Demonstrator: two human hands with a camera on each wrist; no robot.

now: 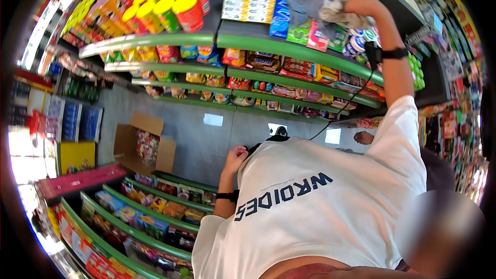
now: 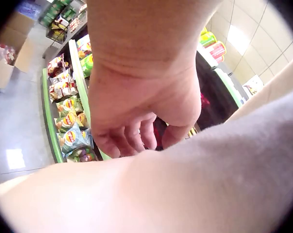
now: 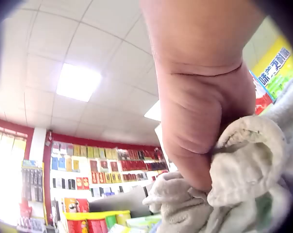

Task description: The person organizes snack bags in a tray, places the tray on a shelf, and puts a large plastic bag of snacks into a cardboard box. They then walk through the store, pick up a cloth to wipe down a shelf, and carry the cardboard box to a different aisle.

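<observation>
My right hand (image 1: 361,4) grips a crumpled rag over the top shelf at the back right. The rag (image 1: 311,4) is grey-blue on one side and dirty beige where it bunches under the fingers. In the right wrist view, its thick beige folds (image 3: 248,167) hang about the thumb, and the other fingers are mostly hidden. Beneath the rag stand upright packs of gum or candy (image 1: 298,33) and small round tubs (image 1: 355,44). Down by the shirt hem, my left hand (image 1: 236,157) hangs with loosely curled fingers (image 2: 133,138) and holds nothing.
Yellow-lidded canisters (image 1: 187,13) and a stack of white boxes (image 1: 248,5) fill the shelf to the left. Snack bags line the tiers below the green shelf edge (image 1: 289,52). An open cardboard box (image 1: 165,155) sits on the floor, and a cable (image 1: 356,95) hangs from the right wrist.
</observation>
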